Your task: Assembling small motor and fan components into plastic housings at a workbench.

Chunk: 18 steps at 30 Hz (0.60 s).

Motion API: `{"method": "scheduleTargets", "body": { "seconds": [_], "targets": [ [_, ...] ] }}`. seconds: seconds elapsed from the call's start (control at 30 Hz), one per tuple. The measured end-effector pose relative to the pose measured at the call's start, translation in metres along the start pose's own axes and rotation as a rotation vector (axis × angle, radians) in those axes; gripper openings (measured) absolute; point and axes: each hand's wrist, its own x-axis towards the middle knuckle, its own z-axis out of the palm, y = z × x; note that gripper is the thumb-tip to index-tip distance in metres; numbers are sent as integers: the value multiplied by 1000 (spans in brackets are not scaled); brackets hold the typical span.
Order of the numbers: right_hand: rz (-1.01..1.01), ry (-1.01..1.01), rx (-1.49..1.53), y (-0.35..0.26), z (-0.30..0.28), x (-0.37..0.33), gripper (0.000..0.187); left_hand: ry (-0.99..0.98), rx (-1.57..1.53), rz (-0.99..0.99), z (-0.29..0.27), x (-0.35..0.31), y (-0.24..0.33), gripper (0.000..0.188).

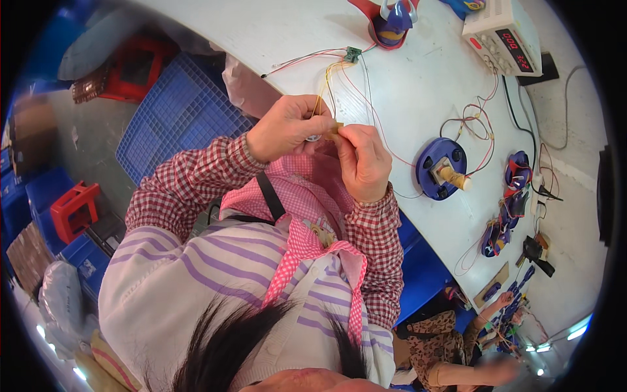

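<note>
My left hand (pixel 294 129) is closed in a pinch near the table's edge, with yellow wires (pixel 324 88) running into its fingers. A small round silver part (pixel 313 138) shows under its fingertips. My right hand (pixel 366 161) pinches a small yellowish tape-like strip (pixel 336 129), whose other end meets the left fingertips. The wires lead up to a small green circuit board (pixel 353 54) on the table. From the board, more thin wires reach a purple and red toy figure with silver horns (pixel 394 23) and a round blue base (pixel 428 176).
A white power supply (pixel 499 39) with a lit red display stands at the far right. Several purple toy parts (pixel 506 212) lie along the white table's (pixel 418 91) right side. A blue plastic crate (pixel 176 117) stands at left. Another person's arm (pixel 486 313) shows at lower right.
</note>
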Motion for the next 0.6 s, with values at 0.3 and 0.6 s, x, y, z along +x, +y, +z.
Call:
{"method": "scheduleTargets", "body": {
  "seconds": [0.3, 0.6],
  "targets": [
    [-19, 19, -51, 9, 10, 4, 20, 15, -3, 0, -8, 13, 1, 8],
    [441, 22, 351, -3, 9, 15, 16, -93, 96, 30, -19, 13, 8, 5]
  ]
}}
